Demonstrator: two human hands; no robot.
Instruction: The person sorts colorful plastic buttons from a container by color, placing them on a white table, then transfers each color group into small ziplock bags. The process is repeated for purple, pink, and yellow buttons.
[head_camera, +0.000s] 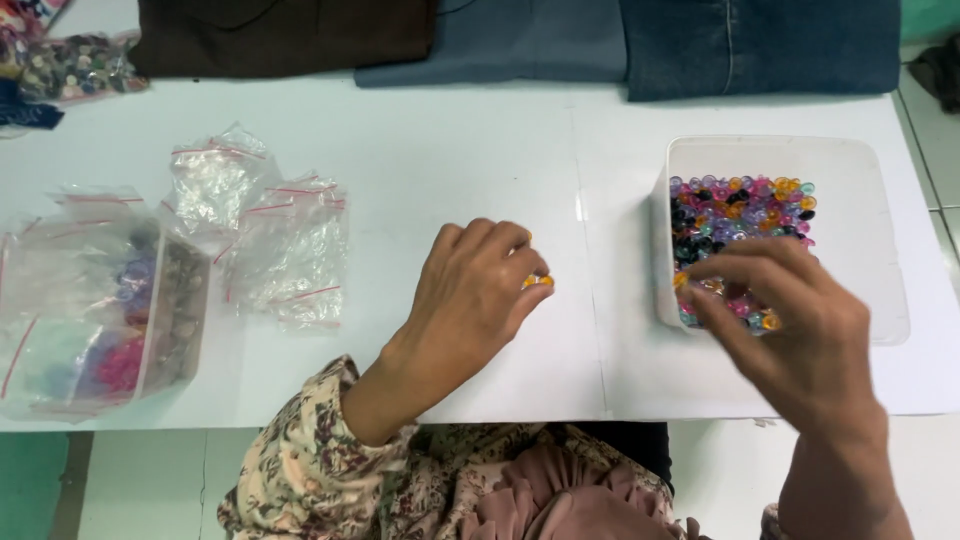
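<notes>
My left hand (478, 290) rests on the white table (450, 150), fingers curled around small yellow-orange buttons (537, 282) pinched at the fingertips. Over the near corner of a white plastic tub (870, 180) hovers my right hand (790, 320), blurred, with its fingertips reaching into the heap of colourful translucent buttons (740, 215) inside. Whether those fingers grip a button cannot be made out.
Several small clear zip bags (270, 230) lie on the left of the table. A second tub (175, 310) with sorted buttons and bags stands at the far left. Folded dark and denim fabrics (620, 40) line the far edge. A bag of mixed buttons (70, 65) sits top left.
</notes>
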